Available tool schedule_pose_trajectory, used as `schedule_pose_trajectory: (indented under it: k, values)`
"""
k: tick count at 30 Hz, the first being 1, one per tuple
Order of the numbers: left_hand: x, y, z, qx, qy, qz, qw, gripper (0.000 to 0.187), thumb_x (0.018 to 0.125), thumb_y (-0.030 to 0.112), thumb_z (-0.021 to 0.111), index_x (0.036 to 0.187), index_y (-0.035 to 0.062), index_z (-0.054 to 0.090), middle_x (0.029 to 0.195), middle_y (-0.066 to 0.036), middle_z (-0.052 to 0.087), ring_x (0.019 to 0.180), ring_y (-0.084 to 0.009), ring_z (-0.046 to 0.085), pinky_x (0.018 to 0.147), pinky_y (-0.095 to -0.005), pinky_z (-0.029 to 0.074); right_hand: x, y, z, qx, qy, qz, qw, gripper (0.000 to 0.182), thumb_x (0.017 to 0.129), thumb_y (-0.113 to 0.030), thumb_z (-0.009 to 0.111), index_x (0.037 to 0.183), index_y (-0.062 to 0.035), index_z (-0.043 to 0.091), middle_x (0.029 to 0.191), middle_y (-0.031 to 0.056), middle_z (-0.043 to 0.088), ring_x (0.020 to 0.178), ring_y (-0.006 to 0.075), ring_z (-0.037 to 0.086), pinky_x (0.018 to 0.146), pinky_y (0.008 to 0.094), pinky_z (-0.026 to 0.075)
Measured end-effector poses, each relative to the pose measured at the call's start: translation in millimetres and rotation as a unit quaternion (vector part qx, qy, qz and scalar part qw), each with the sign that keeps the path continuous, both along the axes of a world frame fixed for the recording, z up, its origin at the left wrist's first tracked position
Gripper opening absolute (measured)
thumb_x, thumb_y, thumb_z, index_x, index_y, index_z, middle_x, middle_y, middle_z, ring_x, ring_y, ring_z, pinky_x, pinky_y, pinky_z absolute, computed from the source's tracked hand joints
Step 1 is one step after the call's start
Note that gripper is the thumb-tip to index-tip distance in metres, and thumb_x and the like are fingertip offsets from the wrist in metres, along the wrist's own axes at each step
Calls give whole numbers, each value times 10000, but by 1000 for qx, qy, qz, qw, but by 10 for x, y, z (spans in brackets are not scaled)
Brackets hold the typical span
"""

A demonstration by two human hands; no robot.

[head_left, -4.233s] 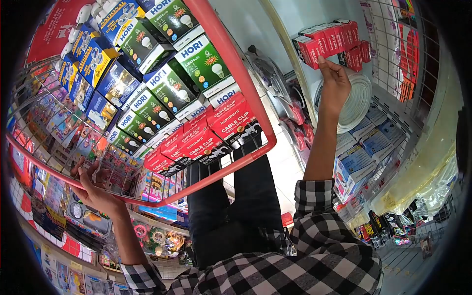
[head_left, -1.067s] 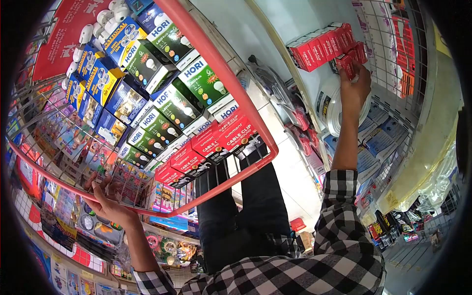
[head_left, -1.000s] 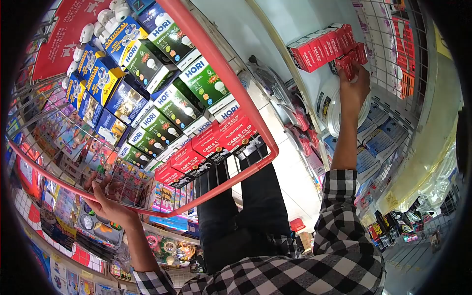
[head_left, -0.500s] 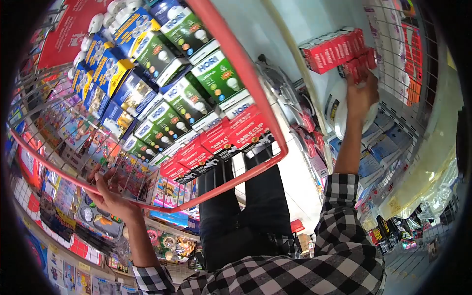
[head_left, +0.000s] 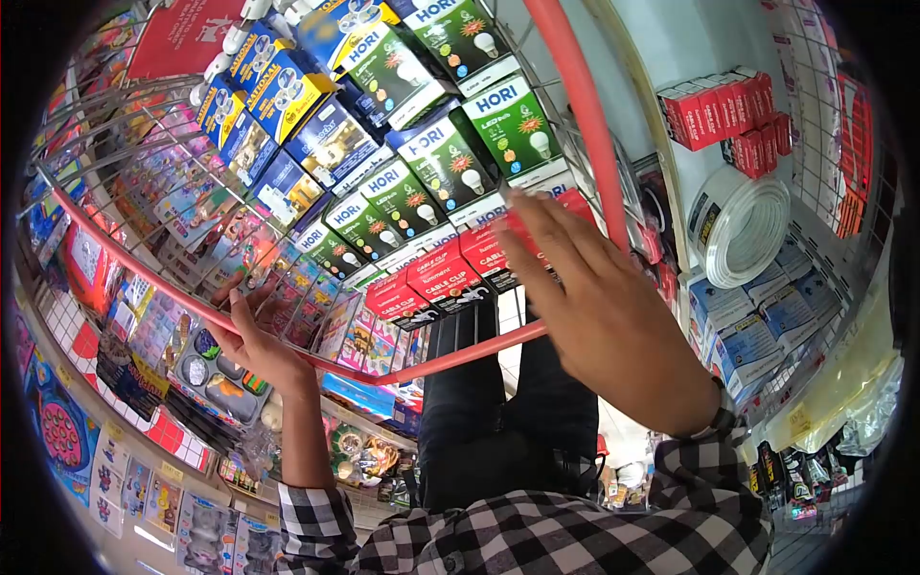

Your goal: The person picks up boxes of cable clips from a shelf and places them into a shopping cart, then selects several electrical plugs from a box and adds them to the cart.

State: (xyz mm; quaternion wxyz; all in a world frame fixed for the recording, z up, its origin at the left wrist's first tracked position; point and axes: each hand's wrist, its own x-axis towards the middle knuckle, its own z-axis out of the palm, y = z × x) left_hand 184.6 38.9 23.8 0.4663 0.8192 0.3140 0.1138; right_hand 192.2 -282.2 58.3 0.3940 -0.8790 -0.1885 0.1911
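Observation:
My left hand (head_left: 264,350) is closed around the red rim (head_left: 431,362) of a wire shopping basket, its fingers partly behind the wires. Over the basket's right front corner, my right hand (head_left: 623,326) is stretched out with fingers extended and nothing visible in it. It covers part of the red cable clip boxes (head_left: 443,276) lying along the near side. Behind those sit several green HORI LED bulb boxes (head_left: 511,126) and blue-yellow National boxes (head_left: 287,94). White bulbs partly show at the far left of the pile.
On the shelf to the right stand more red cable clip boxes (head_left: 719,107). Below them are a coil of white cable (head_left: 752,230) and blue-white packs (head_left: 752,331). Packaged toys (head_left: 225,374) line the left side. A plastic-wrapped item (head_left: 824,402) hangs at far right.
My right hand has left the red boxes on the right shelf and come back over the basket. My left hand stays on the rim. The view has shifted, with the basket appearing further right.

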Motion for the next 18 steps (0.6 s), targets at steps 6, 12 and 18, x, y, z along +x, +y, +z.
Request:
schedule_pose_trajectory:
  k: [6, 12, 18]
  values:
    - [5, -27, 6, -5, 9, 12, 1000, 237, 996, 185, 523, 1178, 32, 521, 1109, -91, 624, 806, -156, 659, 590, -267, 541, -106, 181, -76, -317, -21, 106, 942, 499, 833, -67, 565, 1317, 32, 494, 1348, 196, 505, 1272, 314, 477, 1090, 422, 388]
    - [3, -21, -1, -24, -10, 6, 1000, 209, 998, 173, 524, 1133, 13, 525, 1087, -116, 615, 792, -153, 647, 568, -281, 531, 71, 197, 26, -308, -64, 124, 941, 292, 775, -93, 613, 1059, -24, 627, 1023, 80, 592, 1019, 208, 542, 911, 342, 402]
    - [14, -40, 23, -27, -1, 16, 1000, 187, 998, 166, 519, 1122, 27, 520, 1110, -116, 607, 792, -166, 638, 576, -284, 510, 427, -74, 380, -24, 35, 118, 992, 405, 708, -172, 784, 1047, -1, 642, 963, 83, 617, 924, 213, 582, 851, 377, 439]
